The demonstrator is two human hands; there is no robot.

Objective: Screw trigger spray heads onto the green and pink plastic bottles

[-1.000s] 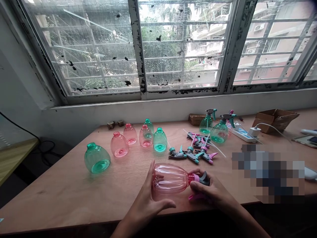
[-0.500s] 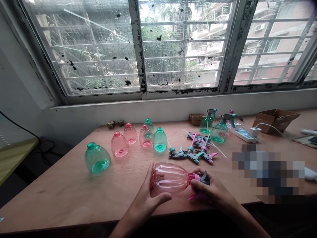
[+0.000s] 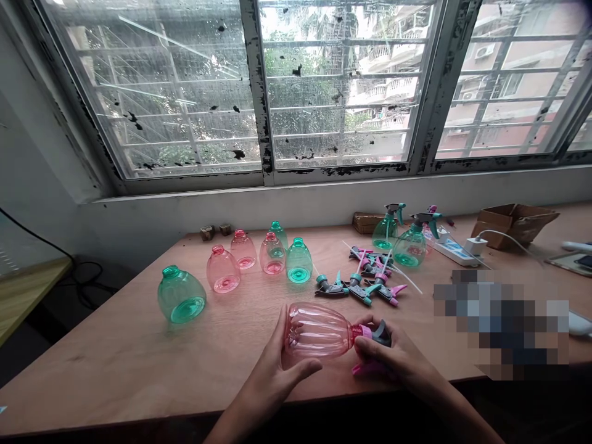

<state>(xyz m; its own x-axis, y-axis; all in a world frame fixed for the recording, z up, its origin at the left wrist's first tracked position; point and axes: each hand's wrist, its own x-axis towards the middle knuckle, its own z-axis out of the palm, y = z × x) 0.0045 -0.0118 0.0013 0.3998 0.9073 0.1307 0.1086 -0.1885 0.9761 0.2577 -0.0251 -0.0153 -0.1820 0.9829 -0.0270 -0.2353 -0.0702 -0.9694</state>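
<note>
A clear pink spray bottle (image 3: pixel 318 332) lies on its side in the air near the table's front edge, its base toward the left. My left hand (image 3: pixel 282 370) cups the base end, thumb along the near side. At the neck, my right hand (image 3: pixel 386 348) pinches the pink collar of a grey trigger sprayer head (image 3: pixel 380 333), which sits on the bottle's mouth. Its pink trigger (image 3: pixel 367 368) points down toward me below the right fingers. Part of the sprayer head is hidden by that hand.
Green bottles (image 3: pixel 181 296) and pink bottles (image 3: pixel 224 270) without heads stand left and centre. Loose sprayer heads (image 3: pixel 356 287) lie beyond my hands. Complete green spray bottles (image 3: pixel 411 245), a power strip (image 3: pixel 456 248) and a cardboard box (image 3: pixel 513 225) are at the back right.
The bottle has turned slightly about its long axis, and its reflections have shifted. Both hands stay almost in place on it.
</note>
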